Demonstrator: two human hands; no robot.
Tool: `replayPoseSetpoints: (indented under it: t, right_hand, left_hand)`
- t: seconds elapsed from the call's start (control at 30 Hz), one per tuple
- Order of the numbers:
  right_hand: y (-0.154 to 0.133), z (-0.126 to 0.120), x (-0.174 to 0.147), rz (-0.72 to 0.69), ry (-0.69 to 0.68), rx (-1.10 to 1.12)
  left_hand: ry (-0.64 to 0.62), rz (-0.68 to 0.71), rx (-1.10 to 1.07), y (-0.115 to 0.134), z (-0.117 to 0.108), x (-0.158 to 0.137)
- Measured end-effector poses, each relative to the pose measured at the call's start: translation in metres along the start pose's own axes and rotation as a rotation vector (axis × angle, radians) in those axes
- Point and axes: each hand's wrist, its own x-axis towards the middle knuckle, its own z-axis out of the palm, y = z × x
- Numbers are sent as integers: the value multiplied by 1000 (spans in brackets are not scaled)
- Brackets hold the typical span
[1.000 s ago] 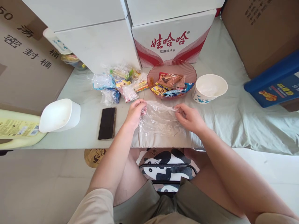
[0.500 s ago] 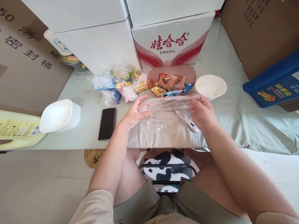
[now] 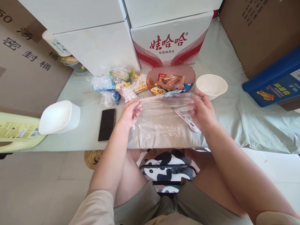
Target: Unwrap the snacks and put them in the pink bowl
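A clear plastic bag (image 3: 161, 115) is stretched between my two hands above the near part of the table. My left hand (image 3: 129, 113) is closed on its left end, fingers curled. My right hand (image 3: 203, 112) pinches the other end, close to the white bowl (image 3: 212, 85). Under the film, beside my right hand, lies a white utility knife (image 3: 187, 121). Just beyond the bag stands a pink ribbed bowl (image 3: 187, 70) holding several wrapped snacks (image 3: 170, 82).
Several snacks in clear wrapping (image 3: 118, 84) lie left of the pink bowl. A black phone (image 3: 107, 125) and a white container (image 3: 59, 117) are at the left. A white carton (image 3: 172, 40) stands behind; a blue package (image 3: 274, 82) is at the right.
My left hand has moved slightly left and its fingers have closed on the bag. The plastic is now pulled wider and flatter between my hands.
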Motion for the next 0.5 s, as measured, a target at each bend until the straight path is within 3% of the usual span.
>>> replayPoseSetpoints:
  t: [0.1,0.17,0.27,0.37,0.43,0.5]
  right_hand:
    - [1,1,-4,-55,-195,-57]
    - [4,2,-9,-35,-263,-185]
    - [6,4,-12,1,-188,-302]
    - [5,3,-12,-51,-66,-276]
    - [4,1,-11,-130,-60,-224]
    - [2,-1,-12,-222,-129,-198]
  left_hand:
    - [-18,-85,-49,2,-3,2]
    - [-55,-71,-86,3,-5,2]
    - [-128,39,-96,3,-7,0]
    - [-163,84,-17,-2,-9,1]
    - [-127,77,67,-9,-10,4]
    - [-25,165,152,-15,-12,8]
